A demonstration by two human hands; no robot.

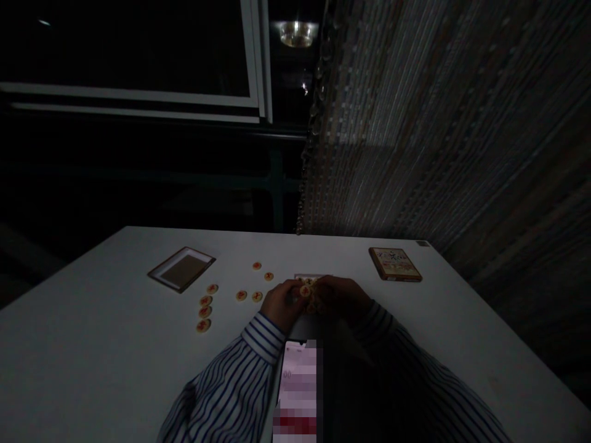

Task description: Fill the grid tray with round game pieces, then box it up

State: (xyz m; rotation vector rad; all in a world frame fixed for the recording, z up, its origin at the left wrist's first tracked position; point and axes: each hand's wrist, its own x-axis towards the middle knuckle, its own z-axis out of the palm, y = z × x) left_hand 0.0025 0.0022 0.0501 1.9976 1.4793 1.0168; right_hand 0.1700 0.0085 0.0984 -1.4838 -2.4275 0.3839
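My left hand (282, 304) is closed, with a round xiangqi piece (305, 291) marked in red at its fingertips. Opposite it, my right hand (345, 296) has its fingers curled in shadow, and what they hold is too dark to make out. Between and below both hands are several more xiangqi pieces (313, 307), partly covered by the fingers. A pale box edge (314, 275) shows just behind them. Loose pieces lie left of my left hand, among them a piece (257, 296) close to it and a short column of pieces (204, 325) farther left.
An open shallow box or lid (181, 269) lies at the table's left. A closed printed box (395, 264) sits at the right. A lit phone (298, 387) is below my wrists. Behind the white table (115, 344) hang a bead curtain (392, 123) and a dark window.
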